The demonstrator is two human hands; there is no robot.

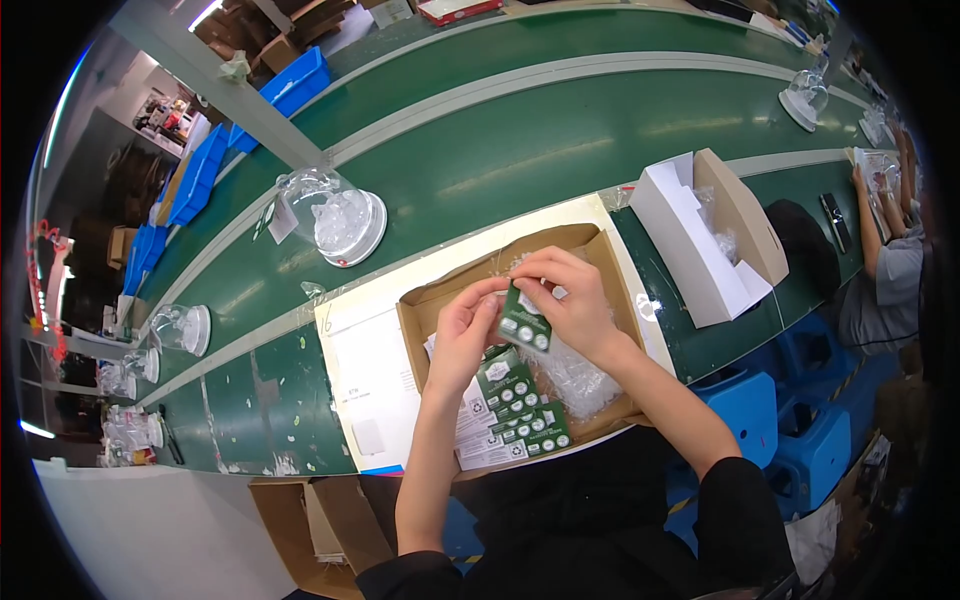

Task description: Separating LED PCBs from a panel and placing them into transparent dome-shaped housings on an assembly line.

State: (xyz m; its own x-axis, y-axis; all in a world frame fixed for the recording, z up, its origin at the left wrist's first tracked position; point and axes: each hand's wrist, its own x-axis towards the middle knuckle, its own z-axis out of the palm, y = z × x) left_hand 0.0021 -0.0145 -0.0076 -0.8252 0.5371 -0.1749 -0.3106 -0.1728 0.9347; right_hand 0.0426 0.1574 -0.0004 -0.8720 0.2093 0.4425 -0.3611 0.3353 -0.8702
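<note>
Between my hands hangs a green printed card (524,325) with white round marks, pinched at its top edge by my right hand (574,298). My left hand (465,338) is closed in a pinch close to the card's upper corner; what its fingertips grip is too small to make out. Both hands are over a shallow open cardboard box (418,322). Inside lie more green cards (508,384), white printed slips (474,432) and a heap of small clear plastic pieces (584,384).
A white sheet (365,400) lies beneath the box. To the right stands an open white carton (672,240) with clear plastic inside. Clear domes on white bases, including one dome (345,222), stand along the green bench (480,150). Another person (885,260) works at far right, near blue stools (742,410).
</note>
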